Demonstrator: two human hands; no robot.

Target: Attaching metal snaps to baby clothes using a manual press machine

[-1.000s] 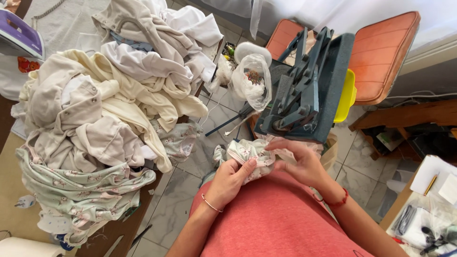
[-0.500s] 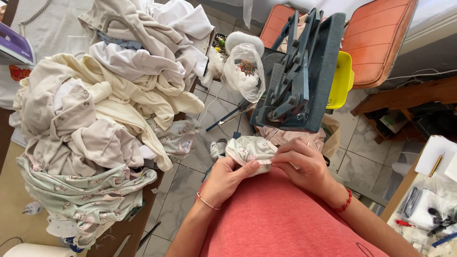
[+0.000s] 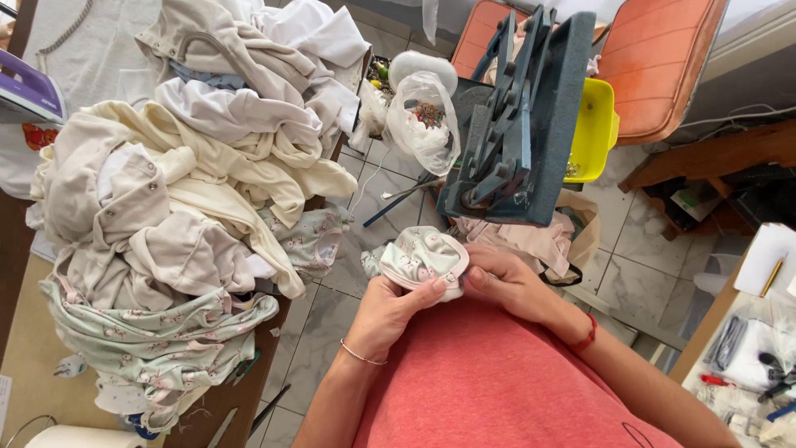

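Both hands hold a small pale green patterned baby garment (image 3: pixel 419 257) with a pink edge, bunched up just above my lap. My left hand (image 3: pixel 396 309) grips its lower left side with the thumb on top. My right hand (image 3: pixel 507 280) pinches the pink edge at the right. A blue-grey metal press machine (image 3: pixel 518 124) stands right behind the garment, close to my right hand. My lap and red shirt fill the lower middle of the view.
A big heap of cream, white and green baby clothes (image 3: pixel 182 191) covers the table (image 3: pixel 25 357) at left. A clear plastic bag (image 3: pixel 423 120), a yellow tub (image 3: pixel 593 137) and two orange chairs (image 3: pixel 659 62) lie behind the press. A cluttered white tabletop (image 3: pixel 759 348) is at right.
The garment has been gathered tighter between my hands and turned so that its pink edge shows. The view has shifted slightly; the press and clothes heap stay put.
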